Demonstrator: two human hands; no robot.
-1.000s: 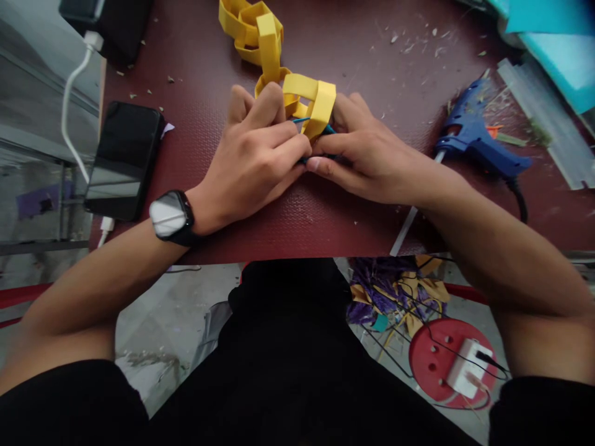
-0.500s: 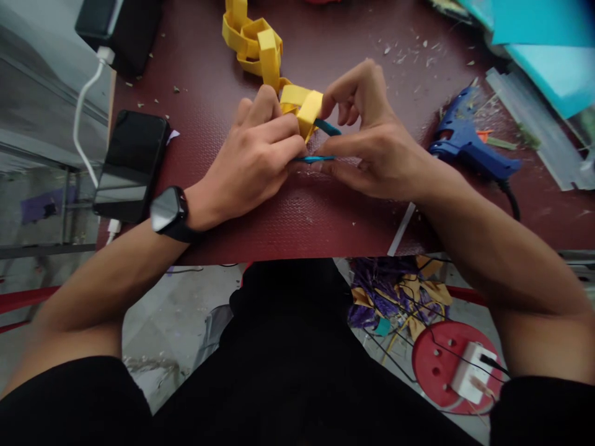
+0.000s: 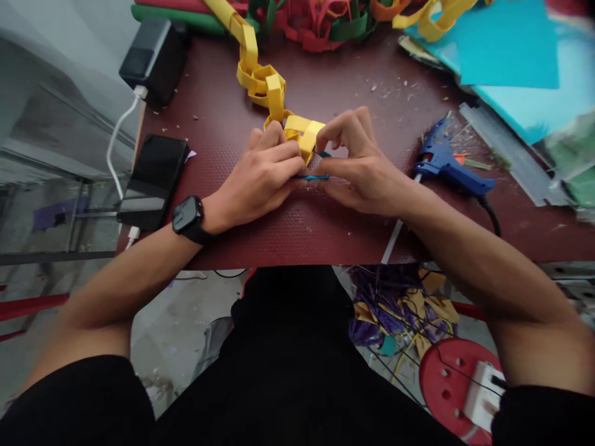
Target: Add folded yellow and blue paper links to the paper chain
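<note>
A yellow paper chain (image 3: 267, 87) runs from the far side of the dark red table (image 3: 288, 229) down to my hands. My left hand (image 3: 260, 179), with a black watch on its wrist, pinches the near end of a thin teal paper strip (image 3: 312, 177) just below the last yellow link (image 3: 304, 133). My right hand (image 3: 360, 167) holds the strip's other end between thumb and forefinger, and the strip passes through that last link. The two hands almost touch.
A blue glue gun (image 3: 446, 164) lies right of my right hand, its cord trailing off the table edge. A black phone (image 3: 151, 179) and a black charger block (image 3: 151, 56) sit at the left. Teal paper sheets (image 3: 502, 56) and coloured chains (image 3: 325, 18) lie at the back.
The view has tilted up, showing more of the table's far side. My right hand's fingers lifted off the table and curled around the teal strip, which now shows between the hands.
</note>
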